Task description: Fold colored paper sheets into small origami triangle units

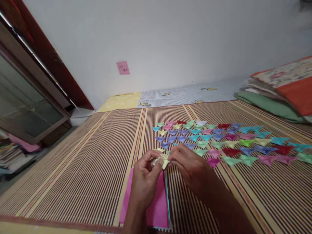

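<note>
A small folded pale-yellow paper bird [165,161] is held up between my two hands, above the striped mat. My left hand [146,177] pinches its left side between thumb and fingers. On the other side, the fingers of my right hand [188,162] are closed on its right edge; their tips are partly hidden. Under my left hand lies a stack of pink paper sheets [158,208], with a blue edge showing along the right. Several rows of folded paper birds [181,139] in many colours spread beyond and to the right of my hands.
The striped mat [80,169] covers the bed-like surface. Folded bedding and a cushion [292,86] sit at the far right. A white wall [170,42] with a pink note [123,67] rises behind. At left stand a glass-doored cabinet [26,97] and a pile of books [14,156].
</note>
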